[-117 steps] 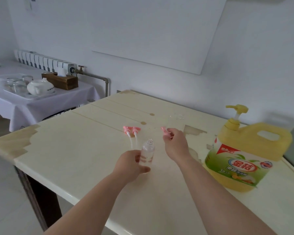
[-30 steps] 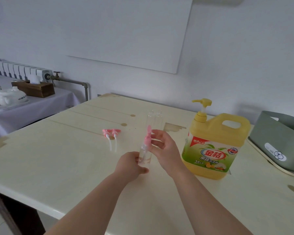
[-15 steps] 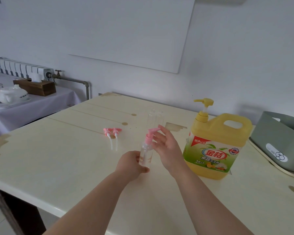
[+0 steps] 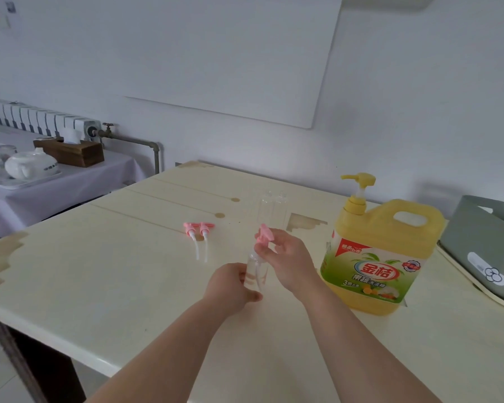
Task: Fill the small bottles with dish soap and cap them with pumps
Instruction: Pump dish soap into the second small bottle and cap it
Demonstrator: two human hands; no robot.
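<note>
pale counter (image 4: 99,286) carries it all. nearest, the left grip (image 4: 230,286) is wrapped round a clear bottle (image 4: 255,274), held upright, while the right grip (image 4: 288,263) pinches the pink pump (image 4: 264,235) at its neck. this looks like the capping step; whether soap is inside, i can't tell. next calls for twisting the collar tight, bottle steady. farther off: spare pumps (image 4: 200,228), empty bottles (image 4: 272,209), and the jug (image 4: 381,257) to the right.

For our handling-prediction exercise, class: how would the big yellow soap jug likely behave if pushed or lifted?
The yellow soap jug is large, so probably heavy if full. Its broad base suggests it slides rather than tips. The moulded handle should offer a secure grip.
</note>
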